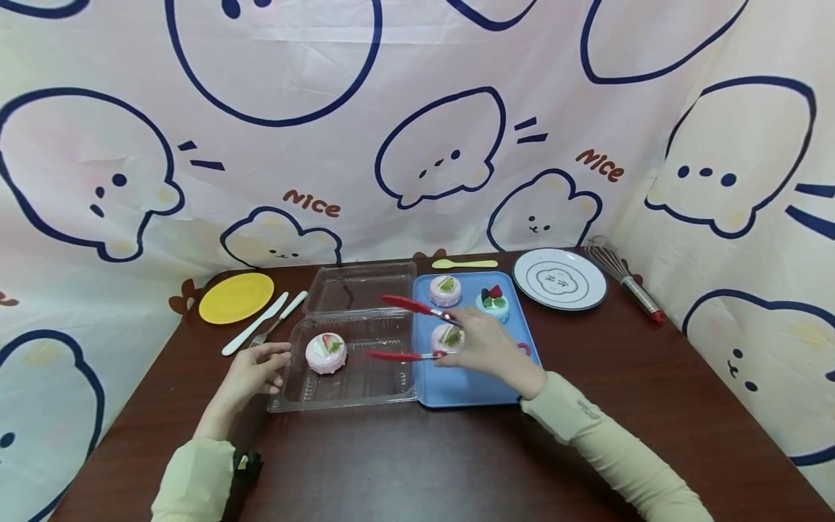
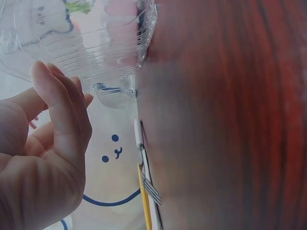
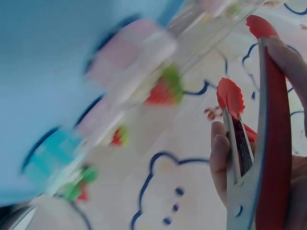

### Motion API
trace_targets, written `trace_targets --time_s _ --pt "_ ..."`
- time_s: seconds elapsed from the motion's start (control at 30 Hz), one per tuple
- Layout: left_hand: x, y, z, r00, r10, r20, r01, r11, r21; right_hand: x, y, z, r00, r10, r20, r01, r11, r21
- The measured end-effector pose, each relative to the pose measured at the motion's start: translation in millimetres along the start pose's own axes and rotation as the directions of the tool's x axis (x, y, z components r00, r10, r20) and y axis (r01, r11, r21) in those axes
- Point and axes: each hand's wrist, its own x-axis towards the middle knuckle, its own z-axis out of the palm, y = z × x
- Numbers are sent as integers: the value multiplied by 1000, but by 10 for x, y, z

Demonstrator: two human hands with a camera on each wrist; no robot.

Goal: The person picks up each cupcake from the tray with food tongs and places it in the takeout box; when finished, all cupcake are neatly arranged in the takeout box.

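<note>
My right hand grips a pair of red-and-metal tongs, their arms spread apart with nothing between the red tips. The tongs point left, over the seam between a blue tray and a clear plastic box. Partly hidden by the hand, a pink toy cake sits on the tray. Another pink cake and a blue cake stand farther back. Inside the box is a pink cake with a strawberry piece. At the box's left edge is my left hand, fingers loosely bent; contact is unclear.
Left of the box lie a yellow plate, a white knife and a fork. The box's lid is folded back. A yellow spoon, white plate and whisk are at the back right.
</note>
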Motion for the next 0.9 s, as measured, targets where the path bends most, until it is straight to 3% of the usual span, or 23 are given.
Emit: trace_targets --time_s 0.17,0.37,0.6,0.9 --pt "-1 -4 -5 1000 3 -2 -3 1000 0 -261 324 -216 991 135 20 -136 991 18" --pt "-9 -12 -8 1000 5 -2 -5 1000 -4 -542 591 -347 954 289 85 -291 956 17" --pt "-25 -24 -15 1000 -1 -4 1 1000 -1 -721 712 -359 953 293 72 -293 956 -10" --pt "-14 3 -5 1000 -6 -2 6 1000 -4 -736 735 -295 951 301 76 -297 953 -63"
